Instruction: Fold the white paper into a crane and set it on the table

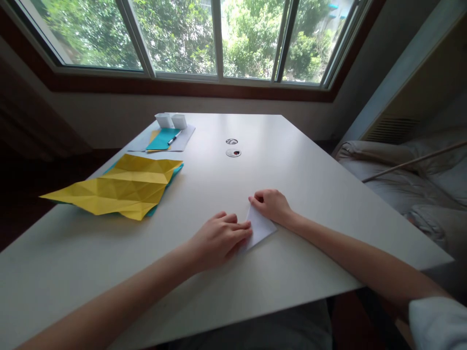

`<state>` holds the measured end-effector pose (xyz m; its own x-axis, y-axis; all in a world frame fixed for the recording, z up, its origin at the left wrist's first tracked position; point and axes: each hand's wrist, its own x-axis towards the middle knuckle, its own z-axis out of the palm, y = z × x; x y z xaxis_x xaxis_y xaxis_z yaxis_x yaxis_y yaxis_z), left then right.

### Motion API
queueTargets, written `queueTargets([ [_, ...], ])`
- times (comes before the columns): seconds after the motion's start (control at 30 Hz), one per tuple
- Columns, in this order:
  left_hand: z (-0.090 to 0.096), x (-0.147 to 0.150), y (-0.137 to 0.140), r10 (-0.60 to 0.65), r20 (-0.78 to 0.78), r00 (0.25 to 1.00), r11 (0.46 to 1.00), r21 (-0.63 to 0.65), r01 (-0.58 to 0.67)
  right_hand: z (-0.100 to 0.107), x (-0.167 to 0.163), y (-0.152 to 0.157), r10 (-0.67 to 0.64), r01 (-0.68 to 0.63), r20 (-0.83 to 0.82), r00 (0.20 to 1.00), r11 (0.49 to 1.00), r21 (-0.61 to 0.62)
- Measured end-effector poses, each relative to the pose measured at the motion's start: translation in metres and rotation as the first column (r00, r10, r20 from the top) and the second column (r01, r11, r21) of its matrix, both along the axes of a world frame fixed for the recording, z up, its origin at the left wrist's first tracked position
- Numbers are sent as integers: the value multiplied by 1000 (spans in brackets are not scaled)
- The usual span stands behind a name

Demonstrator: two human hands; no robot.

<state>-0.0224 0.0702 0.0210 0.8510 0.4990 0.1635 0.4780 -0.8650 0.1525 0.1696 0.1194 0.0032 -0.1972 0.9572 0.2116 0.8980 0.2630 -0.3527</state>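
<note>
A small folded piece of white paper [261, 228] lies near the front of the table, with a pointed corner toward the right. My left hand [222, 238] rests over its left side, fingers bent and fingertips pressed on the paper; the thumb is mostly hidden. At the paper's far corner, my right hand [272, 204] is closed, with thumb and curled fingers pinching or pressing the edge. Both hands cover part of the paper, so its full outline does not show.
Creased yellow paper [127, 187] lies over teal paper [157, 208] at the left. Behind it are a teal sheet [163, 139], a pen [174, 137] and two small white boxes [179, 121]. Round fittings [233, 152] sit mid-table. A cushioned seat [379, 165] stands right.
</note>
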Motion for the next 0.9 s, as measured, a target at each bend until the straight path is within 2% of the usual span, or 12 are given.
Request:
queueTargets([
  [0.2,4,0,0,-11,-6,1000,1000,9,11,0,6,3,77,-85,-168,983,995,-46],
  [0.3,5,-3,1,-7,-17,1000,1000,-1,7,1,7,4,128,-126,-198,972,992,20],
  [0.37,5,-5,3,17,-29,999,1000,14,-17,3,7,3,178,-167,-282,943,984,61],
  [0.43,3,-6,4,55,-39,998,998,41,-53,6,11,1,223,-236,-408,885,972,18],
  [0.5,1,-8,5,105,-39,994,992,74,-102,9,16,-3,233,-322,-488,841,941,-105],
  [0.6,-2,-10,7,177,-1,984,977,124,-176,11,25,-9,251,-371,-443,861,905,-208],
  [0.67,-4,-11,9,187,31,982,974,121,-190,12,28,-11,251,-350,-395,884,915,-202],
  [0.8,-9,-10,16,209,133,969,977,8,-212,9,29,-9,236,-302,-349,907,942,-146],
  [0.9,-14,-10,25,334,257,907,942,-86,-323,5,28,-7,234,-294,-345,909,946,-134],
])
